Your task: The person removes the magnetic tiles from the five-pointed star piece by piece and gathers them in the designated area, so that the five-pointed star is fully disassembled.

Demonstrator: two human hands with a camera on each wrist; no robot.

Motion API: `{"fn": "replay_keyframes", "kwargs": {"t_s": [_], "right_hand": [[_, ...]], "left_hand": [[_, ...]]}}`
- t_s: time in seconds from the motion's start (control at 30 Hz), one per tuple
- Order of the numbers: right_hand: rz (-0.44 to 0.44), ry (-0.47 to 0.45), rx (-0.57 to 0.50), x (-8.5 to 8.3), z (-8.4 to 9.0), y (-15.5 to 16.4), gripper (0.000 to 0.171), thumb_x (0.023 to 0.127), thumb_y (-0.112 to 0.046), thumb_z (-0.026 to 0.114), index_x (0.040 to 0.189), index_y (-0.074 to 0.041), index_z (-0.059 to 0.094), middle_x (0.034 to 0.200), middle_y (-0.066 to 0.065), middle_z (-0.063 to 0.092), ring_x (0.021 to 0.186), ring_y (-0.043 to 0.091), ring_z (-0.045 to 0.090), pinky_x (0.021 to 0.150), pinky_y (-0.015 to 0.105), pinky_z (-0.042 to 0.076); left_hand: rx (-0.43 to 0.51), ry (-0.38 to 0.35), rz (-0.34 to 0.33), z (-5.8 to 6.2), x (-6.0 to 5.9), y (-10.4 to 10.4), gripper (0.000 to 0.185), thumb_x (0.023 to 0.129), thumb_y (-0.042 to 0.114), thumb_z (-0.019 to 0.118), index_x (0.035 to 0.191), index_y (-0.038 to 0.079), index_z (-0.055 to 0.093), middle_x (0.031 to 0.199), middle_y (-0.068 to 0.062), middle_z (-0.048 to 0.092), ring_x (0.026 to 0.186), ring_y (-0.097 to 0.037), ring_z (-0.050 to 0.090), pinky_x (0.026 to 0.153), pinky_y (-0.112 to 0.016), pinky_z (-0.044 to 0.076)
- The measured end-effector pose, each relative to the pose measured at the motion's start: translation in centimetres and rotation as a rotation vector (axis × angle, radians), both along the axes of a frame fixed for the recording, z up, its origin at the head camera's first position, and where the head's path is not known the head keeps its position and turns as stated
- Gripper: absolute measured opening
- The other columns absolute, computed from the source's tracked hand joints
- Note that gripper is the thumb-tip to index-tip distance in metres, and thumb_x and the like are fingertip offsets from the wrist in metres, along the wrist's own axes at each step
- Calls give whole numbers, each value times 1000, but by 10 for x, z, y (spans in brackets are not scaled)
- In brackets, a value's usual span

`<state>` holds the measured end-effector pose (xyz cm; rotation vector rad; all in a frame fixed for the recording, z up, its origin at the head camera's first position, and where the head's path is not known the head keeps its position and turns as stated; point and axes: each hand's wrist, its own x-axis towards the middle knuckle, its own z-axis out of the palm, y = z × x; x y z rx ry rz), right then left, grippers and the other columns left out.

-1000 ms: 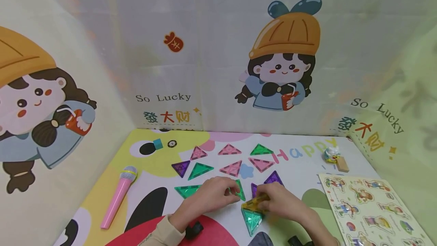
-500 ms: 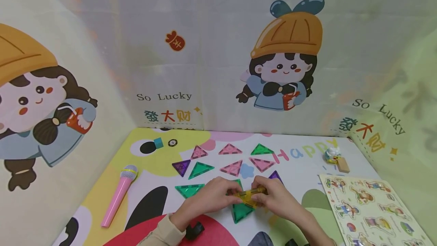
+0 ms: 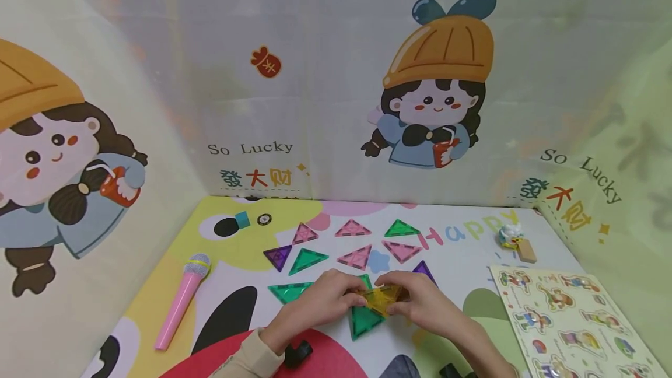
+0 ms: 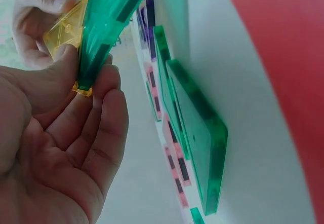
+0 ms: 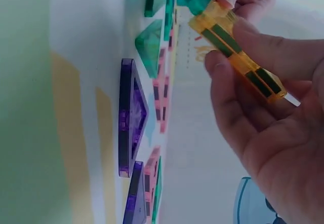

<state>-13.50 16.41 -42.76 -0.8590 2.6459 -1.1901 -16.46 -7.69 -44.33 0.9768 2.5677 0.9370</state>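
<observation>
left hand [image 3: 325,296] and right hand [image 3: 420,302] pinch a yellow translucent plastic triangle tile [image 3: 382,298], a green translucent plastic triangle tile [image 3: 363,321] joined beneath it.

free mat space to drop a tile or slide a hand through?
Free: the mat strip between the pink microphone and the loose triangle tiles, and the patch between the purple tile and the puzzle board. Crowded: mid-mat, where the left hand and right hand hold the yellow tile above a green tile.
</observation>
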Motion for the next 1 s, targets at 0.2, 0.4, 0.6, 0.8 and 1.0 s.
{"fn": "replay_keyframes", "kwargs": {"t_s": [0.2,0.4,0.6,0.8,1.0], "right_hand": [[3,-3,-13,-2,-2,0,34,80,-11,80,113,-17,72,109,-1,74,90,2,63,75,22,54],[-17,-33,-24,-5,-7,0,30,79,-22,82,108,-18,75,104,-2,76,84,-1,61,73,21,53],[-7,-37,-64,-6,-11,1,24,80,-27,81,101,-18,75,95,-3,76,77,-2,60,68,21,52],[0,-18,-83,-9,-18,-1,14,83,-25,79,84,-20,66,76,-9,65,66,-3,53,59,20,49],[32,-10,-72,-8,-19,-3,13,89,-25,72,82,-21,62,71,-9,61,61,-5,50,54,21,48]], "left_hand": [[23,-27,-14,0,-2,-2,15,97,33,62,100,23,73,81,19,64,69,3,50,65,-15,44],[15,-70,-39,0,-4,-6,17,97,31,62,105,21,73,86,18,65,75,3,53,71,-15,47],[47,-158,-96,0,-7,-9,19,96,29,65,111,20,73,94,17,69,81,4,57,76,-16,50],[62,-183,-116,0,-7,-8,19,94,29,68,111,22,74,96,17,70,82,4,58,75,-16,50],[82,-204,-85,0,-5,-8,23,98,38,60,110,25,74,95,17,69,81,2,57,74,-18,50]]}}
